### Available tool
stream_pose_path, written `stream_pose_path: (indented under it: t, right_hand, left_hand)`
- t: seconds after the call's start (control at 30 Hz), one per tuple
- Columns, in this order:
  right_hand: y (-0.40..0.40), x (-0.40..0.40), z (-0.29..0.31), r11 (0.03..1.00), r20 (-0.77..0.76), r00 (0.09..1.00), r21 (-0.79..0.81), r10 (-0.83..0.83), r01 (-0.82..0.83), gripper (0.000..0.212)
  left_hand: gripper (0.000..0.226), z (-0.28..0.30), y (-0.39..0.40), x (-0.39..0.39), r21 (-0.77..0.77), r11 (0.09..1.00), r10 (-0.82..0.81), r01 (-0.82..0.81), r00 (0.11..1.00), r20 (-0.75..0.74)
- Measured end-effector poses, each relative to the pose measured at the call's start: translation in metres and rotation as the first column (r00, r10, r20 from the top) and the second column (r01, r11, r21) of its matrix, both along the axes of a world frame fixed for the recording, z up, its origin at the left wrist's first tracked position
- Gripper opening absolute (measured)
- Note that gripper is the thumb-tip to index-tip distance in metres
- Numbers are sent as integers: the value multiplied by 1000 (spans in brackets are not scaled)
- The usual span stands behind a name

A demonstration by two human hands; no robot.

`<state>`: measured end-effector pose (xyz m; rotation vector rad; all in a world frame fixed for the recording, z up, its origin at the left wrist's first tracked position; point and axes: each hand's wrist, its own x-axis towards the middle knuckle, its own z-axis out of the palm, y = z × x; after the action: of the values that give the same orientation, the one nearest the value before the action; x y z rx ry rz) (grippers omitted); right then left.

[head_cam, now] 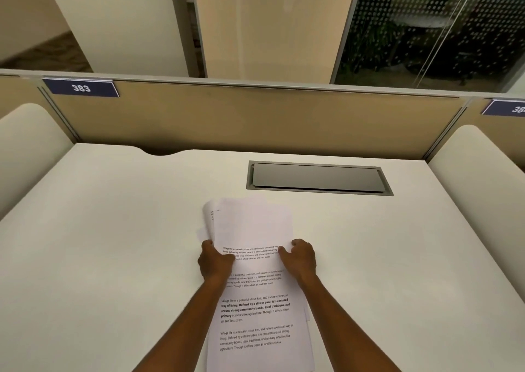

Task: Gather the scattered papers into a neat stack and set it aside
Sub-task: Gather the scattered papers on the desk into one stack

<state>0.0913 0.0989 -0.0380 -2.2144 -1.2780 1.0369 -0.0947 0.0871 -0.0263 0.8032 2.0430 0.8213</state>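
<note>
A loose pile of white printed paper sheets (255,286) lies on the plain white worktop (113,258), on the near side of the grey rectangular cable hatch (318,178). The left hand (215,261) clamps its grip on the pile's left edge; the right hand (301,259) clamps on the right edge. Far corners of the sheets fan out unevenly toward the hatch.

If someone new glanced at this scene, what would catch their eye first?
The printed papers at the near middle of the white desk, gripped by the left hand and right hand on either side. Behind them sits a grey cable hatch, and a blue 383 sign marks the partition at far left.
</note>
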Motion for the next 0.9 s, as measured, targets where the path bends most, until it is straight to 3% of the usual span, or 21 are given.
stream_pose_path:
  t: [0.13,0.3,0.5,0.67,0.9]
  right_hand:
    - [-2,-4,0,1000,93,996,-15,17,-16,53]
    - [-8,-15,-2,998,162,985,0,66,-66,50]
    - [-10,-13,-3,996,155,984,10,91,-94,61]
    - [-13,-11,-3,994,121,987,19,102,-105,65]
    - [-18,-9,0,994,70,992,19,108,-110,68]
  left_hand:
    - [68,5,-4,8,-93,996,-13,0,991,-135]
    - [66,11,-4,12,-154,988,7,-33,986,-165]
    - [70,16,2,6,-159,985,60,-65,997,-42]
    - [94,14,5,-5,-160,981,143,-108,964,226]
    - [54,5,-5,-22,-92,991,122,-95,924,361]
